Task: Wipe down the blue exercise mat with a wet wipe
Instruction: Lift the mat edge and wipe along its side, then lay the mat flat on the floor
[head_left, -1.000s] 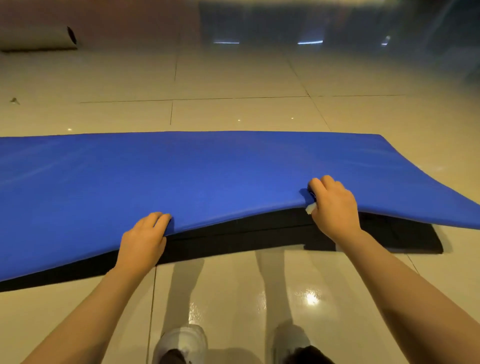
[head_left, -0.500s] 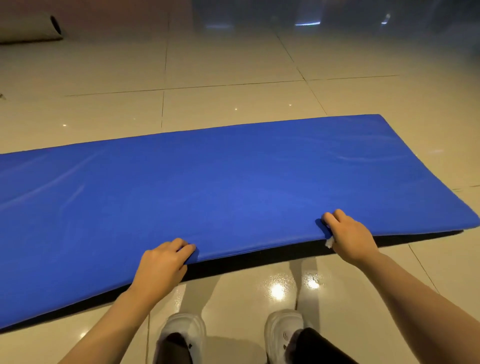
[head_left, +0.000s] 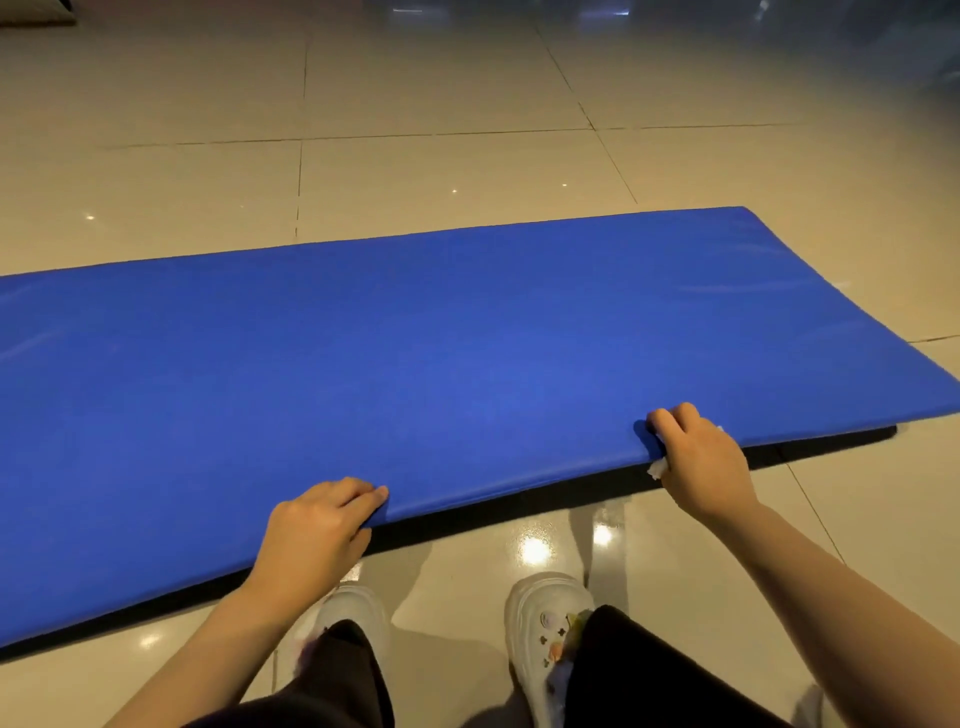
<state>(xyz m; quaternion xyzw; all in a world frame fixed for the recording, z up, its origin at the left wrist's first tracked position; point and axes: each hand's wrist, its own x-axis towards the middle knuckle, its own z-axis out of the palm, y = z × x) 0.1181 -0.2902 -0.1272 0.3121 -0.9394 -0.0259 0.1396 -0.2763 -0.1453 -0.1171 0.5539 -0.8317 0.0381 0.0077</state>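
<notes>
I see the blue mat (head_left: 467, 353) lying on the tiled floor (head_left: 415, 156). My left hand (head_left: 317, 530) grips its near edge, fingers curled; my right hand (head_left: 701, 462) clamps edge and white wipe (head_left: 656, 468).

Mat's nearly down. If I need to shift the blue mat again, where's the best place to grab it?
Grip the blue mat by its long near edge, from the person's side, as the left hand and right hand do now: fingers on top, spread apart. That edge looks slightly raised, giving room underneath.
</notes>
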